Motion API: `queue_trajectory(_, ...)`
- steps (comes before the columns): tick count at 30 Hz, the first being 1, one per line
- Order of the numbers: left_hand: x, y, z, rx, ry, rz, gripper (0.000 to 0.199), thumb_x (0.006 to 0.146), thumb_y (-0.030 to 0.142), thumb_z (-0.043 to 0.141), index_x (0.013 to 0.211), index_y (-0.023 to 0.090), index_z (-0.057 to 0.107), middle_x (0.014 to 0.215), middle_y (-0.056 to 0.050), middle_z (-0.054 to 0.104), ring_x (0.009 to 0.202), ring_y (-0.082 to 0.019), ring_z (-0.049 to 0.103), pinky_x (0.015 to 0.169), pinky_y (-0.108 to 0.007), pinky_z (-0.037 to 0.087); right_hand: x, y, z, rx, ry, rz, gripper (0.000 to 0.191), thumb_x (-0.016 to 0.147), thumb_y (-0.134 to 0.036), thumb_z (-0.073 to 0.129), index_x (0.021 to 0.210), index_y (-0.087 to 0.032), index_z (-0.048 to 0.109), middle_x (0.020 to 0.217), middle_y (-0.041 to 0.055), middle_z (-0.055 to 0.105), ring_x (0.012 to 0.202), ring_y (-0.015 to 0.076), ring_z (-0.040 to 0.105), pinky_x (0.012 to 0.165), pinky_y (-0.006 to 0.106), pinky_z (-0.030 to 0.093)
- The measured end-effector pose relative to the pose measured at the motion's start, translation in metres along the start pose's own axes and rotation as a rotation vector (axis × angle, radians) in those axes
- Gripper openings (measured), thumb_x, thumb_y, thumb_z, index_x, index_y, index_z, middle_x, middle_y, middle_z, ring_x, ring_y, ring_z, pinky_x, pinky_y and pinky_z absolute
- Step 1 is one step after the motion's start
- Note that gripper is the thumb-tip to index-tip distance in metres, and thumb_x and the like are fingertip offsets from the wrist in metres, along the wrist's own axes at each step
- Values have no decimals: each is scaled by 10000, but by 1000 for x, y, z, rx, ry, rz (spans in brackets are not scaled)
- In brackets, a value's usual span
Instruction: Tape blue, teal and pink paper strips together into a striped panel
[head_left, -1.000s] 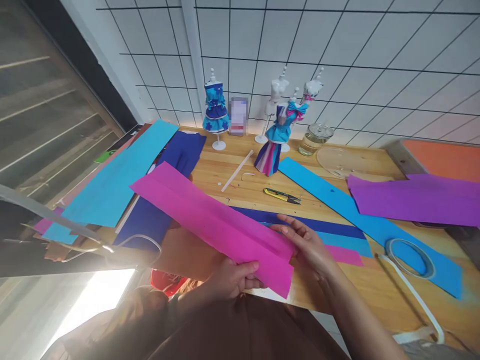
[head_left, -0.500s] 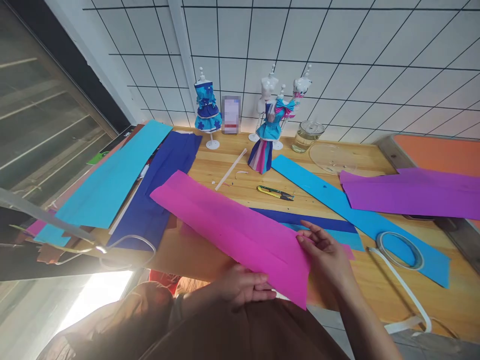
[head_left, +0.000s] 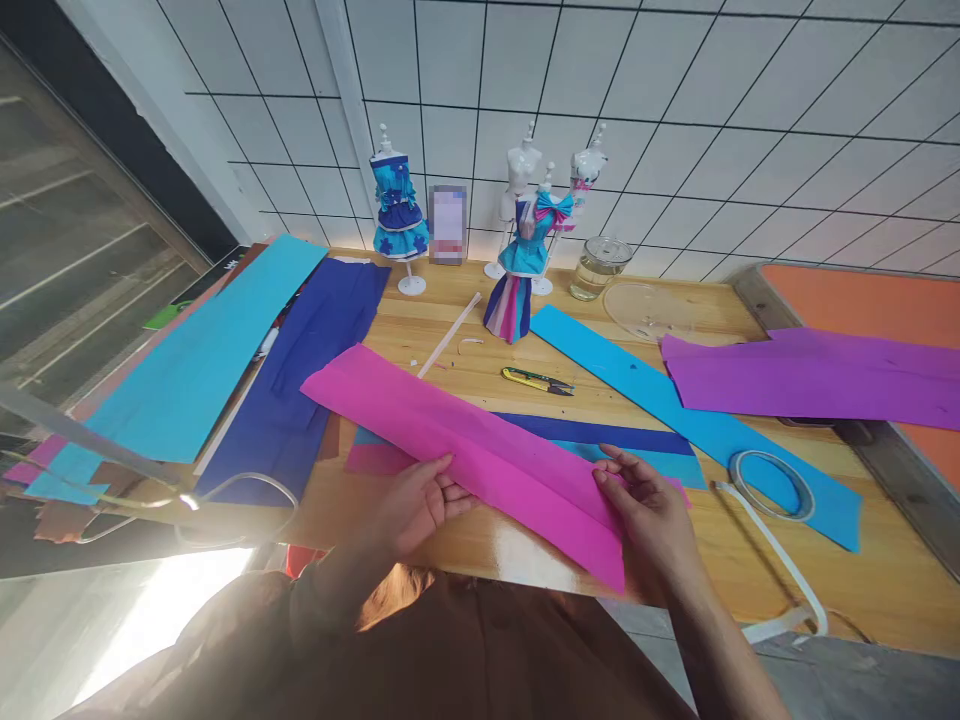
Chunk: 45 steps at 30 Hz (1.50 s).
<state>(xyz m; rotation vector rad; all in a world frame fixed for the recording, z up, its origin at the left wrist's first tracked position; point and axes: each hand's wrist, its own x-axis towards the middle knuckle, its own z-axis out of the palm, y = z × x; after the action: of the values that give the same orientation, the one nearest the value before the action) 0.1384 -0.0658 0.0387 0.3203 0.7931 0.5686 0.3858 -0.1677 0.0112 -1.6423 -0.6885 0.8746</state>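
A long bright pink strip, thin like paper or fabric, slants above the table with a lengthwise crease. My left hand is at its near edge, thumb against the edge and fingers curled beneath. With thumb and fingers my right hand pinches the strip near its right end. Behind it, partly covered, lie a dark blue strip and a light blue strip. Yellow-handled thread snips rest on the wood beyond the pink strip.
Light blue sheets and dark blue sheets lie left. A blue strip, tape roll and purple sheet lie right. Dressed mini mannequins, a glass jar and a phone stand at the back.
My left hand has moved left along the near edge of the pink strip. The strip's right end is slightly higher in view. My right hand keeps its pinch.
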Motion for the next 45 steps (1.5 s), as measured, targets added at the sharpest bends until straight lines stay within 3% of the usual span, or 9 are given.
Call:
queue_trajectory(4, -9, 9, 13, 354, 151, 254, 96, 760, 246, 627, 826, 177, 637, 818, -41, 694, 836, -198, 642, 814, -332, 491, -2, -2, 0, -61, 53, -31, 521, 707, -479, 697, 1141, -216, 582, 916, 38, 606, 818, 162, 558, 694, 273, 462)
queue_trajectory(10, -15, 23, 18, 750, 266, 428, 156, 642, 279, 718, 762, 202, 657, 710, -3, 661, 734, -200, 609, 659, -266, 470, -10, 1, -1, -57, 107, -79, 461, 721, -460, 686, 1099, -211, 598, 926, 34, 606, 917, 175, 564, 887, 348, 423)
queue_trajectory(15, 6, 32, 29, 926, 127, 574, 145, 623, 251, 709, 733, 175, 654, 704, -14, 646, 799, -220, 600, 696, -272, 462, -15, -1, 1, -46, 148, -91, 448, 738, -437, 674, 1113, -206, 592, 940, 47, 613, 908, 175, 577, 893, 362, 429)
queue_trajectory(21, 9, 58, 42, 1370, -75, 847, 112, 699, 269, 642, 682, 158, 638, 636, -12, 623, 710, -181, 596, 722, -276, 448, -24, -8, 7, -18, 211, -120, 416, 728, -421, 684, 1074, -200, 612, 938, 60, 626, 893, 185, 593, 821, 339, 470)
queue_trajectory(25, 12, 76, 38, 1533, -168, 970, 142, 738, 281, 589, 787, 157, 639, 766, -34, 654, 769, -194, 601, 760, -315, 465, -28, -7, 16, 32, 209, -136, 407, 714, -427, 696, 1029, -181, 623, 909, 66, 641, 876, 189, 604, 796, 336, 488)
queue_trajectory(30, 36, 88, 12, 1581, 34, 909, 123, 704, 281, 595, 729, 168, 637, 761, -34, 640, 823, -218, 591, 749, -326, 488, -26, -2, 34, 103, 109, -84, 407, 725, -432, 688, 1033, -176, 612, 893, 66, 646, 786, 167, 611, 717, 299, 497)
queue_trajectory(34, 51, 87, -17, 1325, 209, 750, 205, 697, 324, 597, 816, 165, 645, 808, -36, 656, 768, -204, 613, 664, -299, 505, -23, 2, 47, 70, 4, -74, 404, 747, -444, 660, 1045, -178, 603, 884, 60, 638, 744, 156, 601, 671, 282, 489)
queue_trajectory(39, 52, 83, -36, 895, 214, 497, 302, 632, 337, 653, 861, 155, 577, 659, 6, 635, 568, -163, 600, 537, -295, 517, -18, 6, 57, 4, -66, -84, 385, 788, -444, 610, 1060, -173, 592, 901, 63, 636, 769, 156, 604, 711, 288, 490)
queue_trajectory(45, 46, 82, -44, 854, 310, 454, 302, 649, 235, 615, 924, 176, 506, 599, 32, 608, 472, -153, 580, 436, -279, 505, -16, 11, 58, -7, -114, -108, 356, 819, -421, 582, 1072, -171, 569, 923, 69, 635, 786, 161, 626, 704, 291, 517)
